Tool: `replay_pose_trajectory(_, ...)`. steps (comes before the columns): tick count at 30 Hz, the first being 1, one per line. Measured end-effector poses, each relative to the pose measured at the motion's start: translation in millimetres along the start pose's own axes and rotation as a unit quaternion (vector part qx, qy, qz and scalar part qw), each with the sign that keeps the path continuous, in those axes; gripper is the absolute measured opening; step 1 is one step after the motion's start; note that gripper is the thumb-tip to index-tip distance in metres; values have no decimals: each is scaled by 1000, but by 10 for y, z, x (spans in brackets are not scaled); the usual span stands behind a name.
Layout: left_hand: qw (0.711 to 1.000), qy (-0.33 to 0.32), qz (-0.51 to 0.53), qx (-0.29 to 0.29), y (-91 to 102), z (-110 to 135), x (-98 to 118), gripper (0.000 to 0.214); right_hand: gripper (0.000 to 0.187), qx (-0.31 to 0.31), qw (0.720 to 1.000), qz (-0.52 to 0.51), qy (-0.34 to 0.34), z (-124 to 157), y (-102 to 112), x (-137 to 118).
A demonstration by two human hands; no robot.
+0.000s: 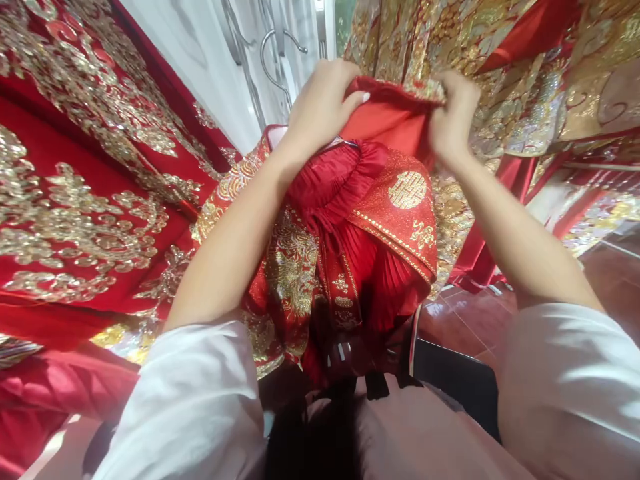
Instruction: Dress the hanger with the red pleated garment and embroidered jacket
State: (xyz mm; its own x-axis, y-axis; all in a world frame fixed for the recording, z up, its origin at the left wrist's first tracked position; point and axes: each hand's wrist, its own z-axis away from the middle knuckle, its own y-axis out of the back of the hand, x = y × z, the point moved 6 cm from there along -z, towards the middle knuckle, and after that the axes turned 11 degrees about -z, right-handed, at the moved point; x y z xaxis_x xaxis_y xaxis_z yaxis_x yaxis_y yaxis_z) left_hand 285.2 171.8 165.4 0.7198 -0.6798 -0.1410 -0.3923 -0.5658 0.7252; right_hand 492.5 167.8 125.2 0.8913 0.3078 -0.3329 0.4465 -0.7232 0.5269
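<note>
A red garment with gold embroidery (407, 190) hangs in front of me, with a gathered red skirt (325, 177) bunched at its middle. My left hand (323, 100) is closed on the garment's upper edge, beside a metal hanger hook (267, 50). Further right, my right hand (455, 117) grips the same raised edge near its gold trim. Between the hands, the garment's plain red lining (393, 120) shows. Some of the fingertips are hidden behind the cloth.
Red garments with heavy gold sequins (85, 220) hang close on the left. Gold patterned garments (515, 100) crowd the right side. White cloth (185, 60) hangs behind the hook. Reddish floor tiles (465, 317) show at lower right, beside a dark flat object (457, 373).
</note>
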Motion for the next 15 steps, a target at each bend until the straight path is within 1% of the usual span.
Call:
replay_pose_trajectory(1, 1000, 1, -8, -12, -2, 5, 9, 28, 42, -37, 998, 44, 1, 94, -13, 28)
replay_pose_trajectory(3, 999, -9, -24, -43, -7, 23, 62, 31, 35, -144, 984, 108, -4, 281, -73, 122)
replay_pose_trajectory(4, 998, -24, -28, -49, 3, 41, 115, 33, 33, -161, 979, 125, 9, 342, -62, 153)
replay_pose_trajectory(5, 997, -45, -29, -47, 20, 69, 188, 35, 33, -151, 979, 134, 26, 373, -26, 172)
replay_pose_trajectory(6, 996, -72, -27, -38, 38, 109, 278, 36, 36, -127, 980, 147, 37, 383, 14, 191)
replay_pose_trajectory(7, 994, -104, -27, -28, 47, 162, 382, 37, 38, -109, 981, 157, 38, 386, 38, 214)
replay_pose_trajectory(8, 989, -140, -28, -27, 32, 228, 494, 38, 37, -111, 980, 161, 31, 390, 31, 240)
replay_pose_trajectory(10, 979, -197, -35, -47, -75, 375, 688, 43, 33, -165, 974, 156, -6, 418, -30, 287)
replay_pose_trajectory(11, 974, -213, -39, -58, -151, 444, 759, 45, 32, -195, 968, 157, -23, 435, -36, 288)
replay_pose_trajectory(12, 972, -223, -44, -66, -236, 503, 810, 46, 33, -209, 965, 158, -27, 439, 2, 256)
replay_pose_trajectory(13, 972, -221, -47, -69, -324, 547, 837, 45, 36, -206, 966, 155, -18, 422, 88, 188)
replay_pose_trajectory(15, 979, -188, -51, -57, -495, 582, 829, 44, 47, -157, 979, 129, 36, 341, 378, -39)
